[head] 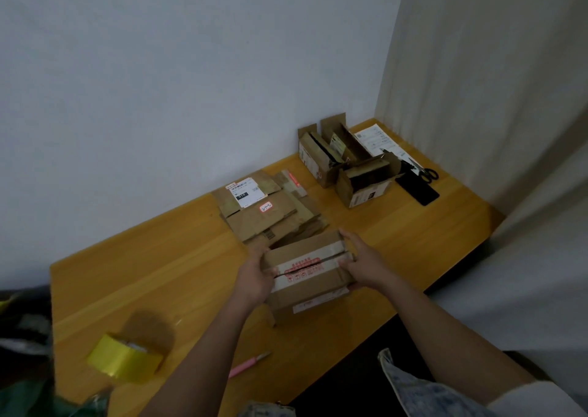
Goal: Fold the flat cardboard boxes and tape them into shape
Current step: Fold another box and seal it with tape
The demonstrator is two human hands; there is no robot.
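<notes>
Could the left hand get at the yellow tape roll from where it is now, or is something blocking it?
Probably yes. The left hand grips the folded box with the right hand, so it must let go first. The tape roll lies on its side, with bare table between.

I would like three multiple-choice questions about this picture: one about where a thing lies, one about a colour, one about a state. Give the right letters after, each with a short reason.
1. Where does the tape roll lie?
A. on the table's near left part
B. inside an open box
C. on the flat cardboard stack

2. What colour is the tape roll?
A. yellow
B. blue
C. black

3. How is the box held?
A. by the left hand only
B. with the left hand and right hand at opposite ends
C. by no hand

Answers:
1 A: it rests on bare wood near the left edge.
2 A: its band is bright yellow.
3 B: each hand grips one end.
</notes>
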